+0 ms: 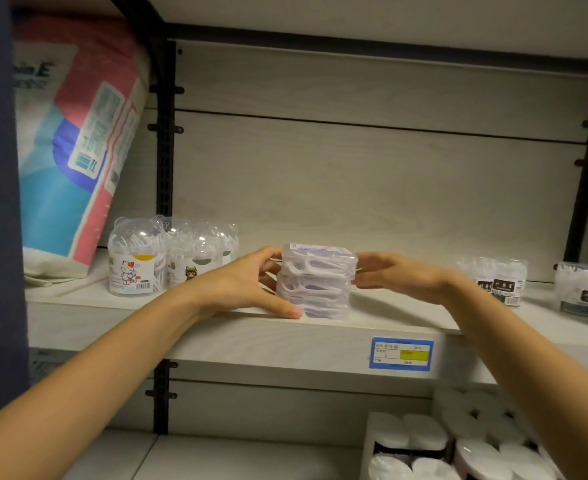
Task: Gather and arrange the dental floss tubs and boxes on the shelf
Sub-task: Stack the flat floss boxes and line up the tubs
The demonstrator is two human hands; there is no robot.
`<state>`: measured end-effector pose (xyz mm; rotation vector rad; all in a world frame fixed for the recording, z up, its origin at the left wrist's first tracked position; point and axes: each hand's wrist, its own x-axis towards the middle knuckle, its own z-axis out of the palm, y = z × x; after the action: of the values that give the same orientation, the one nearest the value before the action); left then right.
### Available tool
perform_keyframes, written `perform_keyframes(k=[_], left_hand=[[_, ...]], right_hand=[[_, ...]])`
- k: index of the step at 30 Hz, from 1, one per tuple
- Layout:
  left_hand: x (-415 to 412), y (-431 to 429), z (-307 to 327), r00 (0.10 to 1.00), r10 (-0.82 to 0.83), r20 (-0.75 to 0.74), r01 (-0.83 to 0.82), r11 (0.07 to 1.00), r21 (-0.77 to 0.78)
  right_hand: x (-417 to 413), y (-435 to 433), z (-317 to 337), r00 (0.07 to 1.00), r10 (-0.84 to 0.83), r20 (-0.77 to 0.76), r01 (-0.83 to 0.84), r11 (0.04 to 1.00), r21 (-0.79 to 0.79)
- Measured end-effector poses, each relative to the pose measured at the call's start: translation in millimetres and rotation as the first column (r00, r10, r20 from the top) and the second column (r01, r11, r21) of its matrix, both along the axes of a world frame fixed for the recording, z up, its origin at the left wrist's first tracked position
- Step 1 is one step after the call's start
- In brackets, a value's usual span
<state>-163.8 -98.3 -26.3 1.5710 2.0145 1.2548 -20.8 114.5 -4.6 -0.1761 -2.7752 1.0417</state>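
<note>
L hand (251, 285) and R hand (396, 275) clamp stacked floss boxes (315, 282) at shelf (251, 337) front. Cat-label tubs (136, 261) left, dark-label tubs (500, 280) right. Price tag (401, 353) text unreadable.

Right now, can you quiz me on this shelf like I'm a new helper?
1. True or false: both hands touch the box stack.
2. Which sits nearer the pink bag: A) the cat tubs, B) the dark-label tubs?
3. What colour frames the price tag?

Key
1. True: the left hand and right hand press its two sides.
2. A.
3. Blue.
</note>
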Motion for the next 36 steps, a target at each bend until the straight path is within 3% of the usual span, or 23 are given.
perform_keyframes(k=[3, 12, 18, 25, 32, 36], left_hand=[[-1.9, 0.4, -1.6, 1.0, 0.009, 0.021, -0.01, 1.0, 0.013], [-4.7, -0.7, -4.9, 0.999, 0.035, -0.018, -0.034, 0.999, 0.03], [-6.6, -0.9, -5.9, 0.999, 0.047, -0.023, -0.046, 0.999, 0.02], [-9.8, -0.2, -6.7, 0.998, 0.06, -0.025, -0.06, 0.998, 0.004], [-17.4, 4.3, -5.0, 0.997, 0.07, -0.013, -0.071, 0.997, -0.006], [-21.7, 16.1, -1.1, 0.995, 0.102, -0.004, -0.102, 0.994, -0.037]], right_hand=[[-14.2, -7.1, -1.8, 0.994, 0.035, 0.101, -0.04, 0.998, 0.042], [-36.5, -11.8, 5.1, 0.993, -0.005, 0.117, -0.018, 0.98, 0.196], [-52.1, -16.0, 3.9, 0.993, 0.001, 0.116, -0.026, 0.976, 0.215], [-45.6, -1.8, 7.5, 0.999, -0.041, 0.004, 0.039, 0.979, 0.201], [24.3, 27.6, 15.7, 0.942, -0.139, -0.306, 0.219, 0.945, 0.245], [70.2, 25.9, 2.6, 0.91, -0.145, -0.388, 0.25, 0.939, 0.236]])
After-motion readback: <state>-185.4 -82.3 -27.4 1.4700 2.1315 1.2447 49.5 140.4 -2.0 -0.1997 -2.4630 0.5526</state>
